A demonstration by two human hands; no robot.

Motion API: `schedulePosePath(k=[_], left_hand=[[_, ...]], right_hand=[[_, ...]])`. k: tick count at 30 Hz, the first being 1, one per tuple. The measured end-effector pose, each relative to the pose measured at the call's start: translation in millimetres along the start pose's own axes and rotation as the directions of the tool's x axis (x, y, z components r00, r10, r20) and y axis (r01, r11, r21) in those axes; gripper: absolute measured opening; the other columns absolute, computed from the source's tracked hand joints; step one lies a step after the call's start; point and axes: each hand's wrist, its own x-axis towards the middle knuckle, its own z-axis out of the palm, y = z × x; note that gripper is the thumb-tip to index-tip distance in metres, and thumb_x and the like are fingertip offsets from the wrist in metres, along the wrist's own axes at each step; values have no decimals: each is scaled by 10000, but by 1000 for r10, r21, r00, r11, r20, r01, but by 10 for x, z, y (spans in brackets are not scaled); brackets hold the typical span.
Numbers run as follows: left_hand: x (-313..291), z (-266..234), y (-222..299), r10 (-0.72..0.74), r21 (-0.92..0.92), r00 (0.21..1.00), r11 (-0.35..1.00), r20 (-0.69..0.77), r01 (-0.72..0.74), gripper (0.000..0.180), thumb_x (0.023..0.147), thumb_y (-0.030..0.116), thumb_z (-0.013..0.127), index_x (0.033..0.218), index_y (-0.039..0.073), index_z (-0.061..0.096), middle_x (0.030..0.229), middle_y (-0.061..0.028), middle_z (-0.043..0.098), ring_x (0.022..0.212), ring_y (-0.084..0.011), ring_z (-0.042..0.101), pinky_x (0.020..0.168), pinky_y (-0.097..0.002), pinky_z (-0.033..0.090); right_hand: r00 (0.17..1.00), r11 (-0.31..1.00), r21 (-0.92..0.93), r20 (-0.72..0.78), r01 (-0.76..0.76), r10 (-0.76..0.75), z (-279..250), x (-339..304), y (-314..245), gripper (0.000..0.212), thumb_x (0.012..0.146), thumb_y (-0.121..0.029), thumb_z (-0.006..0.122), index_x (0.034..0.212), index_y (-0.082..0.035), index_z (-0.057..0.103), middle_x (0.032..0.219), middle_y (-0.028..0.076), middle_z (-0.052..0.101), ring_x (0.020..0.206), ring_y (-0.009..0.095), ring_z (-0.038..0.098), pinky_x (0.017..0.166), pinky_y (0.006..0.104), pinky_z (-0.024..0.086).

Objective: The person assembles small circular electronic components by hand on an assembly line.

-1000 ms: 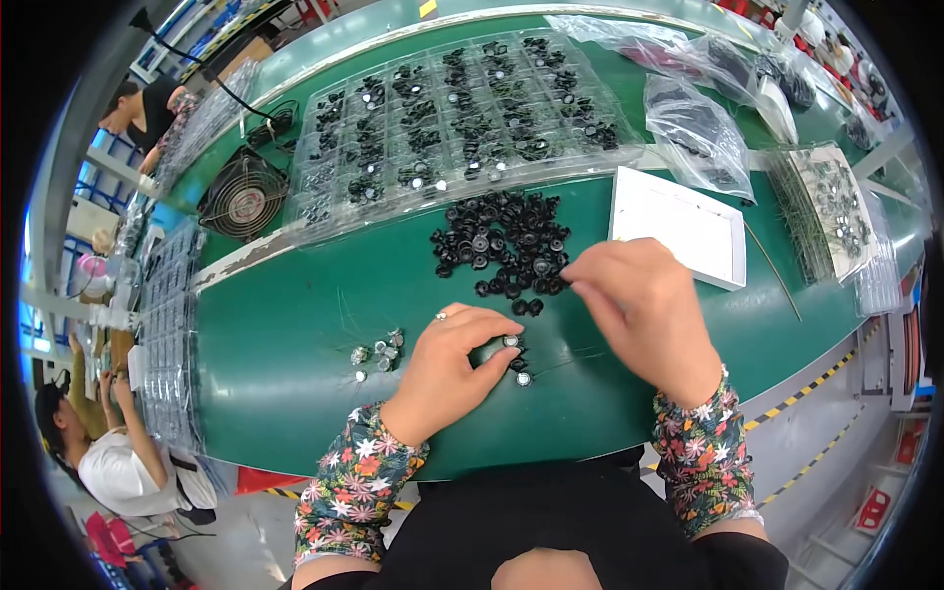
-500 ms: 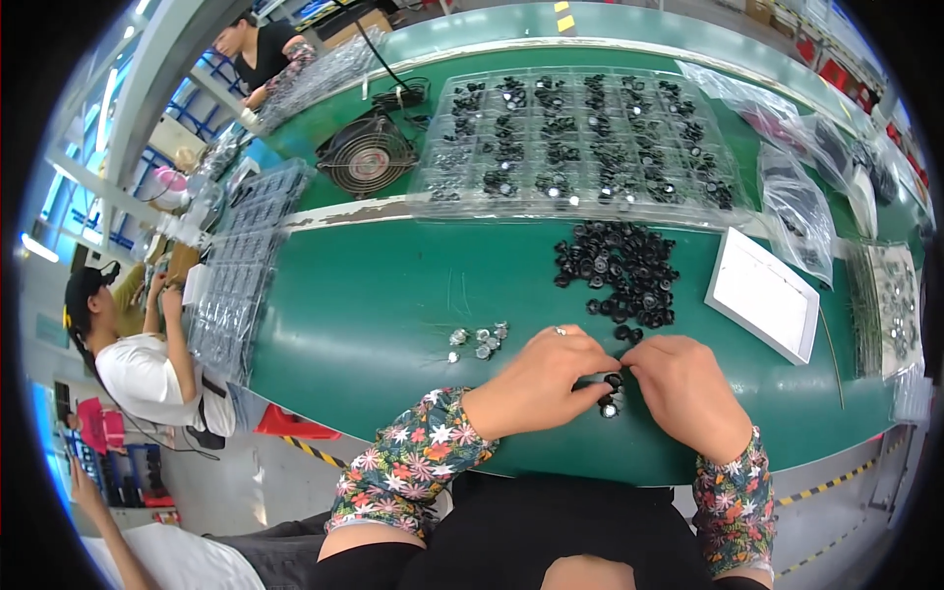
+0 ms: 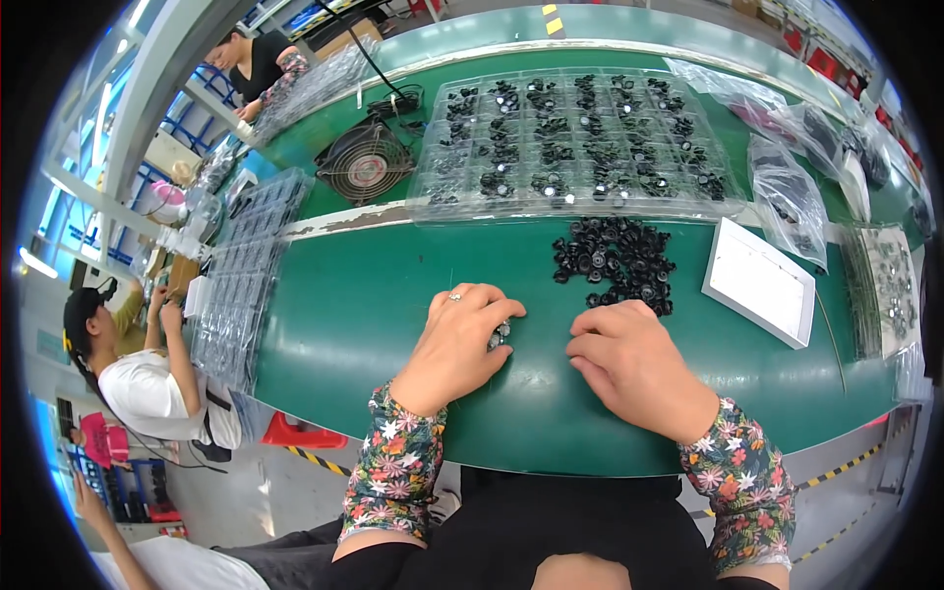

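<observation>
My left hand (image 3: pixel 457 344) cups a small cluster of silvery round parts (image 3: pixel 500 334), which shows between its thumb and forefinger. The rest of that cluster is hidden under the hand. To its right, my right hand (image 3: pixel 644 369) hovers low over the green table with bent fingers, their tips slightly apart and nothing visible between them. Just beyond the right hand lies a loose heap of small black round caps (image 3: pixel 615 261). The palm side of both hands is hidden.
Behind the heap stands a clear compartment tray (image 3: pixel 580 147) of small dark parts. A fan (image 3: pixel 366 167) sits left of it. A white box lid (image 3: pixel 759 285), plastic bags (image 3: pixel 787 202) and a stack of sheets (image 3: pixel 890 295) are on the right. People work at the left.
My left hand has moved left from the black and silvery parts at the front onto the silvery cluster. My right hand has separated from it and shifted slightly left. The front parts no longer show there.
</observation>
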Motion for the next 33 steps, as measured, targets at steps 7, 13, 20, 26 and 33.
schedulePosePath(k=[7,13,20,26,33], left_hand=[[39,77,-118,-52,-317,999,947,12,53,320,718,10,676,1030,58,628,976,-98,596,891,-255,597,794,-352,480],[96,120,-174,-59,-439,998,897,-17,46,225,731,5,637,955,16,646,891,-108,623,786,-225,620,708,-327,507],[169,221,-257,-17,-446,994,894,-111,-34,172,726,71,619,884,3,626,839,-149,633,799,-308,617,713,-382,502],[74,235,-272,-36,-464,994,886,-104,-16,238,683,89,646,910,20,646,857,-134,632,817,-274,637,717,-364,518],[182,343,-259,-165,-645,981,762,-99,63,185,707,52,624,879,-8,652,806,-99,618,739,-195,611,681,-312,502]], right_hand=[[999,992,-124,29,35,-31,238,180,-15,83,712,-59,674,792,-46,656,973,83,588,962,257,554,918,410,390],[998,976,-211,-38,48,-57,482,289,41,114,705,-38,618,812,-15,647,1034,122,572,1066,289,513,998,463,343],[997,966,-257,-69,20,-39,617,372,50,396,606,-91,733,973,-33,595,1105,117,560,1136,313,503,1009,503,339],[994,951,-309,-95,25,-57,648,384,-40,290,608,-69,708,879,-18,621,1086,121,566,1147,330,496,1021,507,332],[987,947,-320,-158,-32,-20,621,341,-18,196,643,-77,764,710,-16,590,1152,137,589,1219,364,462,1055,527,300]])
